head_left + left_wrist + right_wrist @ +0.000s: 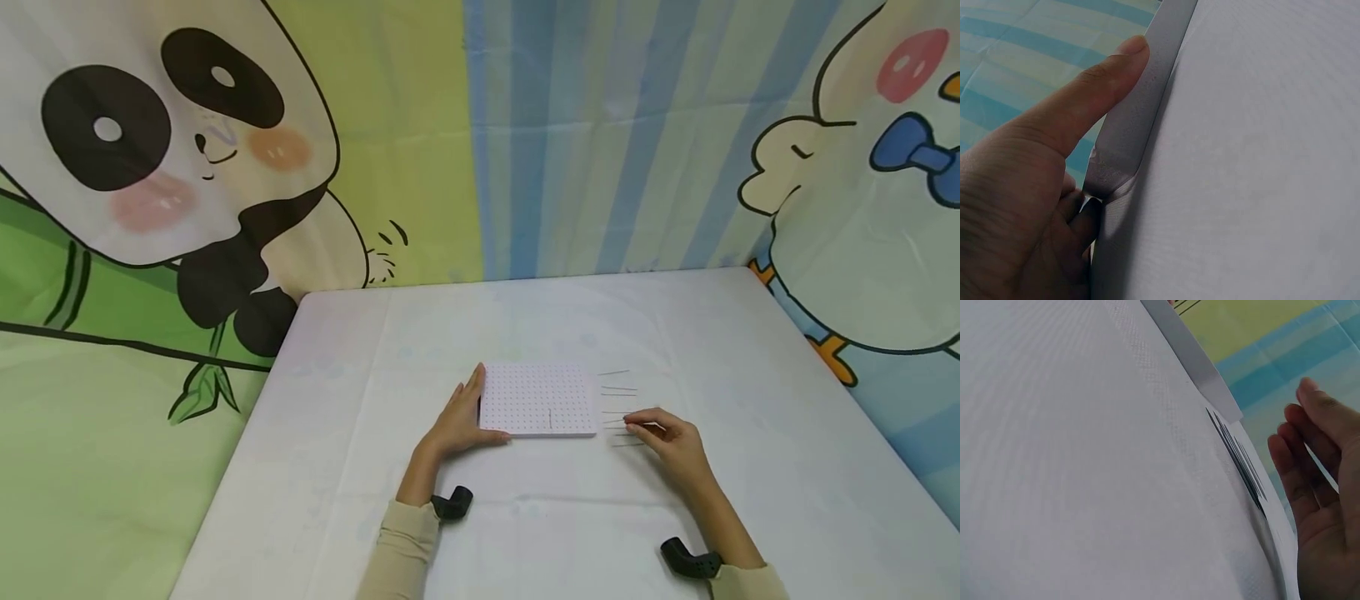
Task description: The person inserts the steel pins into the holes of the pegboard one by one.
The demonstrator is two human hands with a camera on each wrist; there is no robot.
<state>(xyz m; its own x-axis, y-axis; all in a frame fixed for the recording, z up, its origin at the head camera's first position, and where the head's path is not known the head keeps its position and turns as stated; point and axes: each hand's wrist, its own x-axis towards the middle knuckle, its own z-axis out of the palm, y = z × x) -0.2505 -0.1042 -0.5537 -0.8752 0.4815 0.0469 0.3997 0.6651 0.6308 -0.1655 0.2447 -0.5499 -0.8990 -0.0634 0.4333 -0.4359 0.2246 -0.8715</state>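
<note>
A white pegboard (537, 398) with rows of small holes lies on the table, and one thin dark stick (550, 418) stands upright near its front edge. My left hand (465, 417) rests against the board's left side, its thumb along the front edge; the left wrist view shows the thumb touching the board's edge (1138, 106). To the right of the board, several thin dark sticks (618, 395) lie side by side. My right hand (667, 442) hovers over the nearer ones, thumb and fingers loosely bent. In the right wrist view no stick shows between the fingers, above the sticks (1238, 456).
A white cloth (555, 533) covers the table. Behind stands a backdrop (420, 142) with a panda and stripes, and a bird figure is on the right side. A black wrist device (452, 504) is on the left forearm, another (690, 560) on the right.
</note>
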